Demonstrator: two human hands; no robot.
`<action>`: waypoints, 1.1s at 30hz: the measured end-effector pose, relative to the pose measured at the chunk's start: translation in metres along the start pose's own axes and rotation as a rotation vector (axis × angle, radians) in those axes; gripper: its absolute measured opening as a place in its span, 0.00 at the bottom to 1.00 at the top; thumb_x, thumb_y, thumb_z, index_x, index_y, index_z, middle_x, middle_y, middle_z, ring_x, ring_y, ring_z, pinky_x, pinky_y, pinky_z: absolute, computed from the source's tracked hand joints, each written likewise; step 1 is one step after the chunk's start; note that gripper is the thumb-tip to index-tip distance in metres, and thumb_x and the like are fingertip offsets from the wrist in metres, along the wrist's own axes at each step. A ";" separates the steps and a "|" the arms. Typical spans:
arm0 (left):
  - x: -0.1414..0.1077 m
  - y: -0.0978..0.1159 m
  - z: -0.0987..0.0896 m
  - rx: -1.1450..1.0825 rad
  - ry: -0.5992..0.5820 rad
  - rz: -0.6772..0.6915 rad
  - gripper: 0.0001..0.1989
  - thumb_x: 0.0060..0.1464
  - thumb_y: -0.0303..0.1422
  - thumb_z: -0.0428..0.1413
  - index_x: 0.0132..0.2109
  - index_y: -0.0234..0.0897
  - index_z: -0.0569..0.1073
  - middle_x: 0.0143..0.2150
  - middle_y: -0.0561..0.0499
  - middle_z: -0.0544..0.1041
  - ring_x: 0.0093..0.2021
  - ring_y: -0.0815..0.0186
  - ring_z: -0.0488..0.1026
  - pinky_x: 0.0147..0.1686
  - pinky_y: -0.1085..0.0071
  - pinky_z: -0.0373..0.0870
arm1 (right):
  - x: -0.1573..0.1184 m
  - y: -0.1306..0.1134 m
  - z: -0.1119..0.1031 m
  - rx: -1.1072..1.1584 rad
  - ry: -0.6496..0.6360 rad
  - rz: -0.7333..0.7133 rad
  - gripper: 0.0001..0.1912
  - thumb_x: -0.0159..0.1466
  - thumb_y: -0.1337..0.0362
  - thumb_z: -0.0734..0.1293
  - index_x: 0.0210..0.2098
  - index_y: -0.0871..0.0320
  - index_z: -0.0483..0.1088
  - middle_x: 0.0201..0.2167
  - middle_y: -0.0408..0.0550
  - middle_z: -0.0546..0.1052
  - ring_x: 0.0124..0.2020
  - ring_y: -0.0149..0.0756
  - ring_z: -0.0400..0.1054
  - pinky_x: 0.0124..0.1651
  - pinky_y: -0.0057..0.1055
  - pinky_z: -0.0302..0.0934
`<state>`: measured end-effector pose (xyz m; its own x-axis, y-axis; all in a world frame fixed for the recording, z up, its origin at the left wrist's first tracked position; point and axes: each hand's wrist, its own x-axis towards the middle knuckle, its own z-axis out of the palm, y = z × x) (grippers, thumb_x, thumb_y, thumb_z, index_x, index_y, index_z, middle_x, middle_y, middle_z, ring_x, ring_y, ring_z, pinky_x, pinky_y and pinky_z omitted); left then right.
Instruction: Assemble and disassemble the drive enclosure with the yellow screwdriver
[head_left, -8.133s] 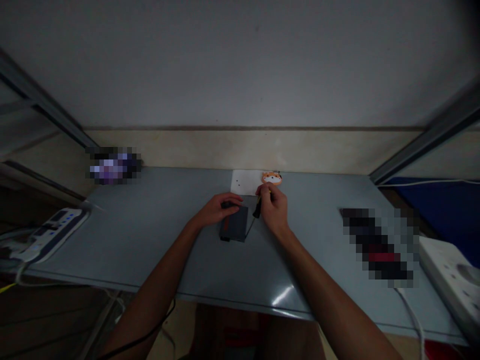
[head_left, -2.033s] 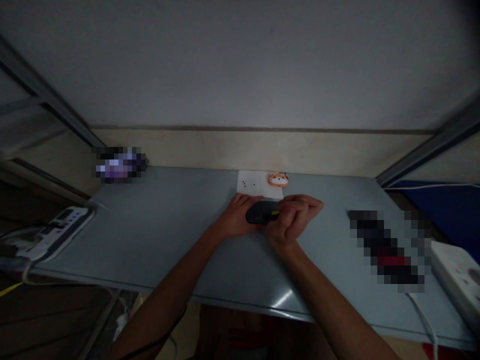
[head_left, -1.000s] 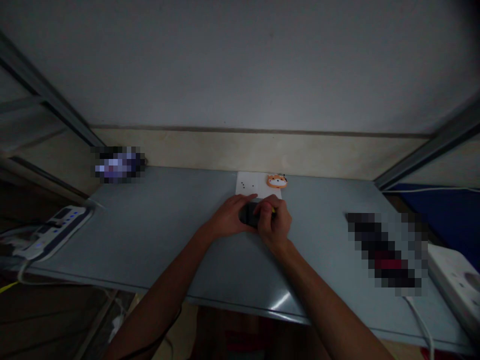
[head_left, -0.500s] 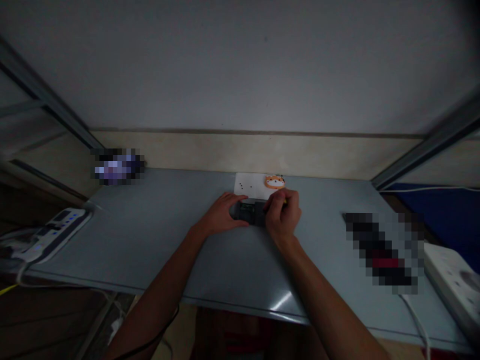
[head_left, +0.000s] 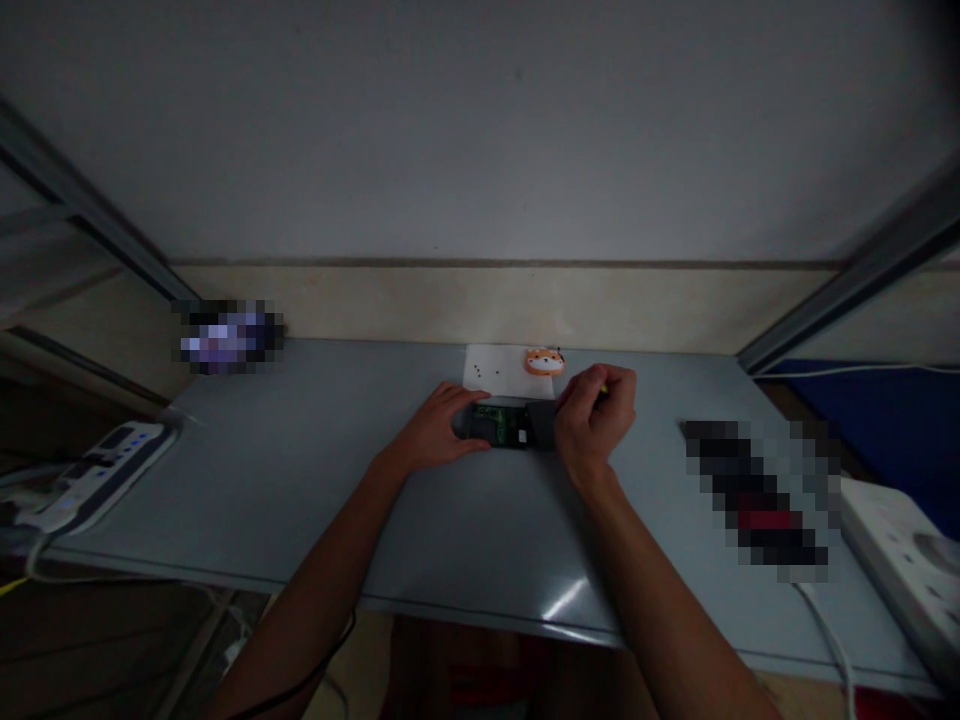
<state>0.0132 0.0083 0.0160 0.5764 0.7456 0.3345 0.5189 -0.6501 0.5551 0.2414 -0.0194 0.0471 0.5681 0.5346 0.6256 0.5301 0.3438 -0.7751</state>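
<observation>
A dark device with a green circuit board point(head_left: 504, 425) showing lies on the grey table. My left hand point(head_left: 439, 428) grips its left end between thumb and fingers. At its right end, my right hand point(head_left: 598, 415) is closed, with a small yellow piece point(head_left: 604, 389) of a tool showing between its fingers. A dark grey cover point(head_left: 541, 425) lies over the right part of the device, against my right hand. Behind the device is a white sheet point(head_left: 499, 367) with several tiny dark screws and an orange and white animal-faced case point(head_left: 544, 361).
White power strips stand at the left point(head_left: 112, 470) and right point(head_left: 904, 555) table edges. Blurred-out objects lie at the back left point(head_left: 229, 338) and on the right point(head_left: 754, 495). A white cable point(head_left: 829, 630) hangs over the front right edge.
My right hand has moved right with the dark cover, and more of the green circuit board shows. My left hand keeps its grip. The whole view has shifted slightly.
</observation>
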 end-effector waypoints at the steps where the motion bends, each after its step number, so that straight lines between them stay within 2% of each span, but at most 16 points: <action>1: 0.000 0.001 0.000 0.005 -0.006 -0.003 0.37 0.52 0.45 0.71 0.66 0.45 0.70 0.57 0.46 0.76 0.58 0.52 0.70 0.61 0.54 0.69 | 0.001 -0.001 0.000 0.009 0.021 -0.014 0.14 0.75 0.52 0.59 0.38 0.53 0.64 0.20 0.36 0.67 0.21 0.33 0.63 0.31 0.33 0.57; 4: 0.002 0.005 0.003 0.052 -0.012 -0.012 0.34 0.54 0.44 0.70 0.65 0.45 0.71 0.59 0.45 0.76 0.60 0.52 0.69 0.64 0.52 0.65 | 0.000 -0.004 0.000 0.055 0.063 -0.062 0.14 0.76 0.52 0.57 0.36 0.52 0.61 0.20 0.36 0.67 0.21 0.32 0.63 0.32 0.33 0.58; 8: 0.005 0.017 0.013 0.122 0.018 -0.013 0.28 0.59 0.43 0.66 0.63 0.44 0.73 0.61 0.46 0.76 0.62 0.52 0.68 0.66 0.51 0.59 | -0.004 -0.005 0.003 0.067 0.019 -0.097 0.14 0.76 0.53 0.57 0.36 0.52 0.61 0.21 0.37 0.69 0.23 0.33 0.65 0.33 0.33 0.59; 12: 0.009 0.026 0.025 0.123 0.004 0.001 0.29 0.60 0.44 0.66 0.65 0.45 0.71 0.63 0.46 0.75 0.65 0.52 0.67 0.68 0.51 0.55 | -0.001 -0.001 0.005 0.058 0.036 -0.021 0.16 0.76 0.51 0.56 0.35 0.52 0.61 0.20 0.36 0.68 0.22 0.33 0.64 0.31 0.33 0.58; 16: 0.010 0.023 0.028 0.080 -0.061 -0.013 0.26 0.61 0.44 0.65 0.63 0.48 0.72 0.62 0.48 0.77 0.63 0.54 0.70 0.66 0.52 0.57 | 0.008 0.007 0.003 0.105 0.067 0.075 0.17 0.75 0.47 0.56 0.36 0.51 0.60 0.19 0.35 0.67 0.19 0.33 0.63 0.28 0.33 0.56; 22: 0.007 0.015 0.026 0.055 -0.022 -0.037 0.30 0.57 0.44 0.68 0.64 0.48 0.72 0.61 0.47 0.78 0.62 0.54 0.72 0.66 0.53 0.56 | 0.019 0.016 -0.003 0.048 0.078 0.059 0.18 0.74 0.45 0.57 0.36 0.52 0.61 0.18 0.35 0.65 0.18 0.32 0.61 0.26 0.32 0.54; 26: 0.006 0.016 0.026 0.038 -0.022 -0.027 0.30 0.57 0.42 0.68 0.65 0.48 0.71 0.61 0.47 0.78 0.62 0.54 0.72 0.66 0.53 0.57 | 0.018 0.016 -0.002 0.091 0.076 0.093 0.18 0.75 0.46 0.57 0.36 0.52 0.61 0.19 0.34 0.66 0.19 0.32 0.61 0.27 0.32 0.55; 33: 0.006 0.018 0.025 0.022 -0.026 -0.001 0.28 0.57 0.42 0.69 0.62 0.47 0.72 0.59 0.48 0.79 0.61 0.55 0.73 0.65 0.54 0.58 | 0.008 0.021 0.004 0.047 -0.030 0.072 0.18 0.75 0.47 0.57 0.37 0.53 0.63 0.19 0.35 0.69 0.20 0.32 0.64 0.29 0.31 0.56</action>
<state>0.0417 -0.0023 0.0087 0.5917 0.7425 0.3139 0.5333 -0.6525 0.5384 0.2550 -0.0050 0.0355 0.5841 0.5822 0.5656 0.4578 0.3391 -0.8218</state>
